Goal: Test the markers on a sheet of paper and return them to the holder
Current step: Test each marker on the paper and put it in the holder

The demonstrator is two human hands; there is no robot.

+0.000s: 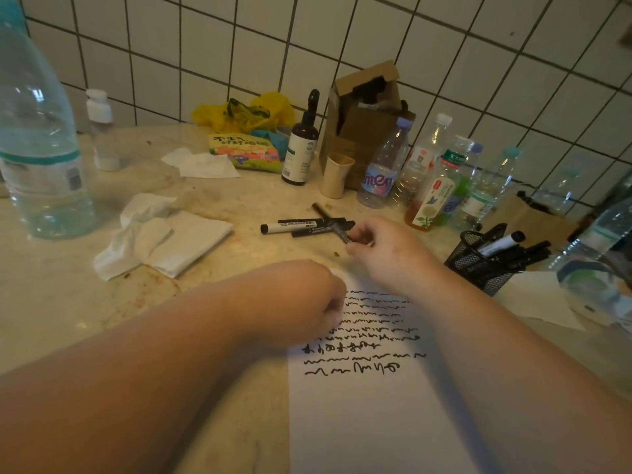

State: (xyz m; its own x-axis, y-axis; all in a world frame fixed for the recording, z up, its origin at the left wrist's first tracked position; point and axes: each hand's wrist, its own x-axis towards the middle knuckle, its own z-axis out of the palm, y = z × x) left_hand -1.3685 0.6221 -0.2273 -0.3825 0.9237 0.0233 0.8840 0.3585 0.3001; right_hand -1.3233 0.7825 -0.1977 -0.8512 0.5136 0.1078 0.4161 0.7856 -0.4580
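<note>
Right hand (379, 248) is pinching one black marker pen (333, 224) by its near end, fingertips curled round the barrel, just past the top edge of the white paper sheet (376, 415). The marker is lying tilted, far end pointing away across the loose pile of black markers (301, 225) sitting on the beige stone countertop (51, 302); can't tell whether it's lifted clear of the pile or touching it.

Left hand (307, 299) is resting on the sheet's top-left corner, fingers curled under. Can't tell whether it's gripping anything, the fingertips are hidden.

The sheet is carrying rows of black squiggles (369, 333) across its upper half, lower half blank.

The black wire-mesh pen holder (478, 265) is standing to the right of the sheet, near the right forearm, with several black markers (506, 249) leaning in it, one with a white barrel.

Around it: crumpled white tissues (160, 234) left of the pile, a big clear water bottle (37, 138) at far left, a dark brown pump bottle (302, 145), a cream paper cup (337, 174), an open brown cardboard box (366, 121), a row of clear plastic drink bottles (434, 172) along the white tiled wall (444, 46).
</note>
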